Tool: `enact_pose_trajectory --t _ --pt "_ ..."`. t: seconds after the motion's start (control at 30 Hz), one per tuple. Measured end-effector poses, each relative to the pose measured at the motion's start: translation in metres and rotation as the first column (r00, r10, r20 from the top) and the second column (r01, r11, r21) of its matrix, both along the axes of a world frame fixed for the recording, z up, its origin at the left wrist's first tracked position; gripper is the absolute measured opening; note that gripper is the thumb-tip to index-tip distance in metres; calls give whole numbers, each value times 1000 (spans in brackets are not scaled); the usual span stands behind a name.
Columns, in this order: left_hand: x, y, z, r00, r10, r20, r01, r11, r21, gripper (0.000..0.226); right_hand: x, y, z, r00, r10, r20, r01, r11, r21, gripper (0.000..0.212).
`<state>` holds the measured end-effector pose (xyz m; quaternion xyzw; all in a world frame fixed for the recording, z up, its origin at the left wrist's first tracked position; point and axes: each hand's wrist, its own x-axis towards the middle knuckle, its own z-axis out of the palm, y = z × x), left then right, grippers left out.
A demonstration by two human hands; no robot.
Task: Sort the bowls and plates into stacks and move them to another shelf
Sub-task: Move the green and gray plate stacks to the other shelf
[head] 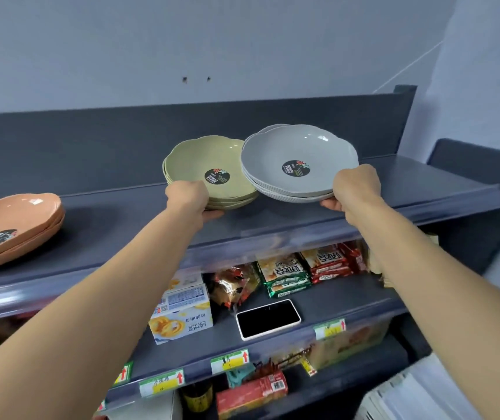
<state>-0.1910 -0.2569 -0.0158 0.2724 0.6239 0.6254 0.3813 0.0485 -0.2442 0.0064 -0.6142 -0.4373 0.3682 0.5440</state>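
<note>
A stack of pale green plates [200, 160] sits tilted over the top shelf [127, 219], gripped at its near edge by my left hand [189, 200]. My right hand [354, 189] grips the near right edge of a stack of grey plates [276, 150], which overlaps the green stack's right side and is held a little above the shelf. Both top plates carry a round black sticker. A stack of orange plates [12, 225] rests at the far left of the same shelf.
The shelf has a dark back panel [91, 147] and a raised front lip. One shelf below lie a phone [268, 318], a biscuit box [182, 313] and snack packs [285, 275]. Price tags line the lower rails. White papers [418, 395] lie at the bottom right.
</note>
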Motion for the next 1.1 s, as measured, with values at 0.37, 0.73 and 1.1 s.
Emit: enact_pose_trajectory --t 0.37,0.73,1.1 --pt "164 -43 -8 968 -248 -45 243 966 -91 43 151 -86 -10 981 -193 16 194 978 -76 34" --pt "282 -47 -23 786 -617 -38 607 783 -136 33 248 -163 -16 855 -518 -20 516 855 -61 22" --pt "407 -76 -43 397 -917 -39 911 399 -106 47 299 -272 -18 524 -852 7 850 522 -73 16"
